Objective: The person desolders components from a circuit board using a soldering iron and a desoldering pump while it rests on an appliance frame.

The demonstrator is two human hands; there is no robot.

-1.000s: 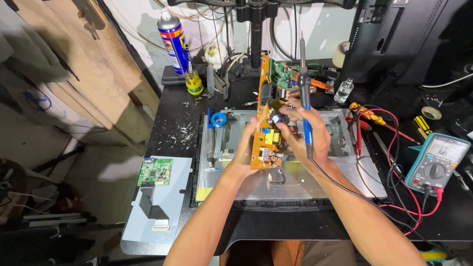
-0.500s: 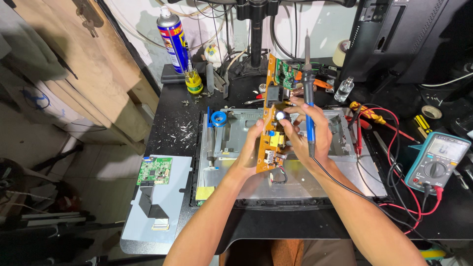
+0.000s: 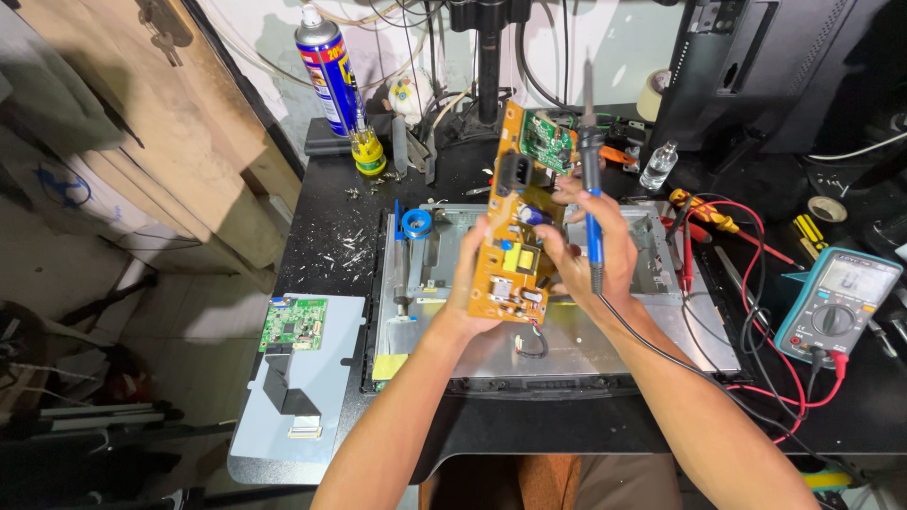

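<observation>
**Over the bench: an orange board held on edge**

Across the black worktop, flecked with pale shavings, lies a flat sheet-metal chassis, dull grey and rectangular. Above it the orange circuit board stands nearly upright, long and narrow, studded with a yellow block and dark components. At the bench's right edge rests a teal multimeter with red and black leads. The left hand cups the board's lower end from behind, fingers closed on its edge. The right hand steadies the board's front while its fingers wrap a slim blue-handled soldering iron, tip pointing up.
</observation>
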